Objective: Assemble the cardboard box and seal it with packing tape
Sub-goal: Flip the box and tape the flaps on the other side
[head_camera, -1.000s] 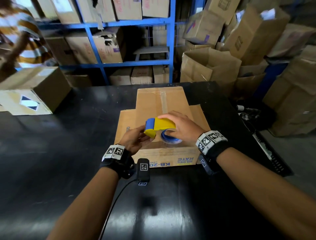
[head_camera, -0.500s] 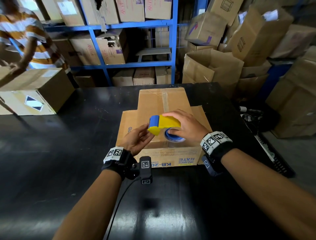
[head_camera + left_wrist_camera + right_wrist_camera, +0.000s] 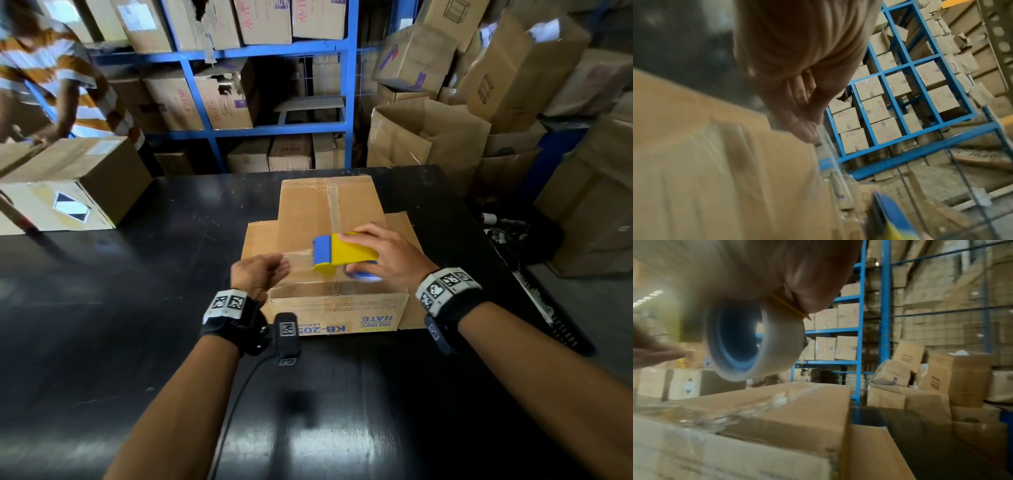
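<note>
A brown cardboard box (image 3: 329, 212) lies on the black table (image 3: 102, 308), its flaps folded, an old strip of clear tape along its middle. My right hand (image 3: 380, 253) grips a yellow and blue tape dispenser (image 3: 342, 253) over the box's near part; the clear tape roll (image 3: 756, 344) with its blue core hangs under the palm. A stretch of clear tape (image 3: 298, 258) runs from the dispenser leftward to my left hand (image 3: 263, 274), which pinches its free end at the box's left edge. In the left wrist view the fingers (image 3: 797, 104) are pressed together at the tape's end.
A second closed box (image 3: 68, 185) sits at the table's far left, with a person in a striped shirt (image 3: 51, 68) behind it. Blue shelving (image 3: 260, 51) full of cartons stands beyond the table. Piled open cartons (image 3: 445, 137) crowd the right side.
My left hand has moved left, away from the dispenser, drawing out a length of clear tape. The right hand and dispenser stay over the box, shifted slightly.
</note>
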